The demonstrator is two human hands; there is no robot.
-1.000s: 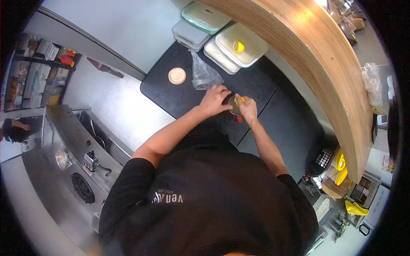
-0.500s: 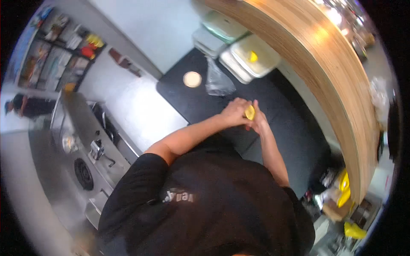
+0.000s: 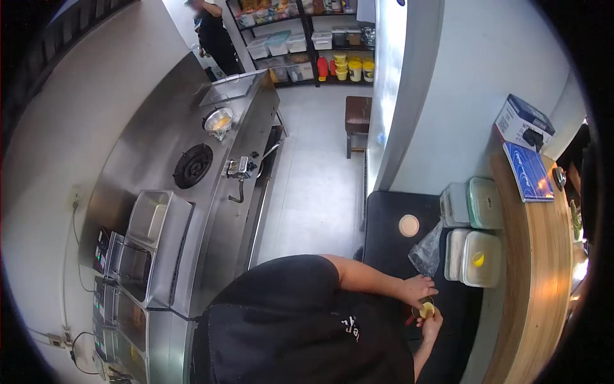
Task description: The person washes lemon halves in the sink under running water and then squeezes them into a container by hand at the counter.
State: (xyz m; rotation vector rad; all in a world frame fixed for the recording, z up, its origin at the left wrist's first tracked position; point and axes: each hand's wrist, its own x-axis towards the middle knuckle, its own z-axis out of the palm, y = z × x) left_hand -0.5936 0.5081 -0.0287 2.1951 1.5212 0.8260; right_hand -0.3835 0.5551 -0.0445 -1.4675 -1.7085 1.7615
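Note:
My right hand (image 3: 432, 325) is closed on a yellow lemon half (image 3: 426, 310), cut face up, over a small round container whose rim partly shows. My left hand (image 3: 419, 290) rests at that container's edge, its fingers bent around the rim. Something red shows beside the container, mostly hidden. Just beyond my hands lies a crumpled clear plastic bag (image 3: 427, 253), with a round pale lid (image 3: 409, 225) farther back. Another lemon piece (image 3: 478, 259) sits in a white tub (image 3: 483, 276) to the right.
The black table (image 3: 384, 214) borders a wooden counter (image 3: 537, 269) holding a blue notebook (image 3: 529, 171) and a box (image 3: 523, 121). Lidded tubs (image 3: 485, 203) stand at the wall. Left are a steel stove counter (image 3: 214, 221) and a pan (image 3: 219, 120). A person (image 3: 217, 38) stands far back.
The camera view has swung left, showing the stove and shelves. The lemon half in my right hand has its cut face turned up, as it was half a second ago.

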